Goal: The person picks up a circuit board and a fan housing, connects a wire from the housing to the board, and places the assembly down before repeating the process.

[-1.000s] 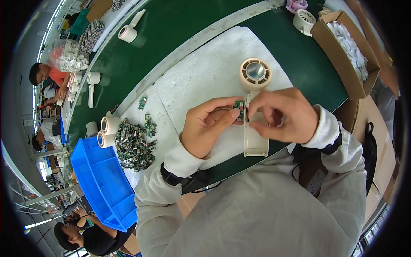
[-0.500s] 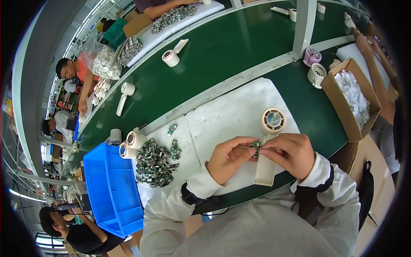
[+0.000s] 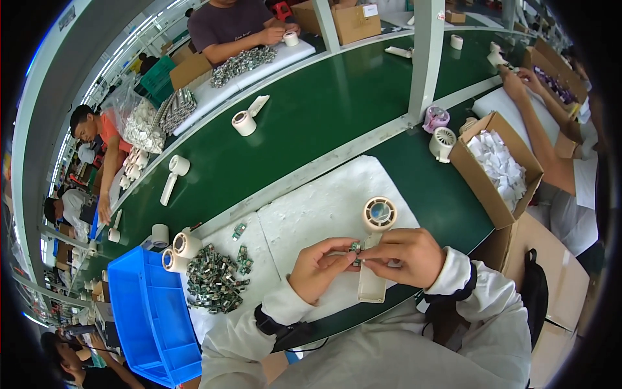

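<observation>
Your left hand (image 3: 317, 269) pinches a small green circuit board (image 3: 356, 247) between thumb and fingers. Your right hand (image 3: 411, 259) meets it from the right, thumb and fingertips drawn close together at the board's edge; you can't tell from here whether they pinch anything, since the fingers cover the spot. So the board sits right at the meeting point of your two hands.

Just under the grip lies a cream fan (image 3: 371, 288), its round head just beyond your fingertips and its pale, tray-like handle running from under them toward your body. It lies on a white foam sheet (image 3: 317, 207) that spreads beyond and to the left of the grip.

Well to the left of your left hand is a heap of circuit boards (image 3: 214, 279), with a few loose boards (image 3: 239, 231) lying between it and the grip. Past the heap, farther left, stand two fan heads (image 3: 186, 245) and a blue bin (image 3: 139, 275). Beyond the grip and to the right, a cardboard box (image 3: 478, 188) holds white pieces (image 3: 495, 165). Farther ahead of your hands runs a green belt (image 3: 324, 123), with another fan (image 3: 244, 123) on it.
</observation>
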Tool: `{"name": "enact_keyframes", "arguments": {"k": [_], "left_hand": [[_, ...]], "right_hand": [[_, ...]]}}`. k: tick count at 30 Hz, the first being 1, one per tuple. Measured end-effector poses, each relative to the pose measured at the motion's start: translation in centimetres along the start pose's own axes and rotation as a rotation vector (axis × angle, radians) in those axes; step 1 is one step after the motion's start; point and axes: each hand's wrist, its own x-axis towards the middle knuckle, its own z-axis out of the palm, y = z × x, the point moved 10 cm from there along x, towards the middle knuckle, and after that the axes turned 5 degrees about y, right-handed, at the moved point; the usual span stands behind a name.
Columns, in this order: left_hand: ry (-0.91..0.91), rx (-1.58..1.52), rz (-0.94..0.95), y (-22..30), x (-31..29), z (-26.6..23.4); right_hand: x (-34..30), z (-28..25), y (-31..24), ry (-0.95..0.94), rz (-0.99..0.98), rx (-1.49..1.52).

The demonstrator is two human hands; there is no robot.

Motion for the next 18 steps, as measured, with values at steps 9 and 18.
{"name": "enact_keyframes", "arguments": {"k": [9,18], "left_hand": [[-0.017,0.014,0.01,-0.1,0.1,0.3],[0.02,-0.018,0.104,0.4,0.2,0.1]], "right_hand": [[-0.2,0.5,1.6,-0.003,0.126,0.145],[-1.5,0.4,4.6,0.228,0.511,0.265]]}}
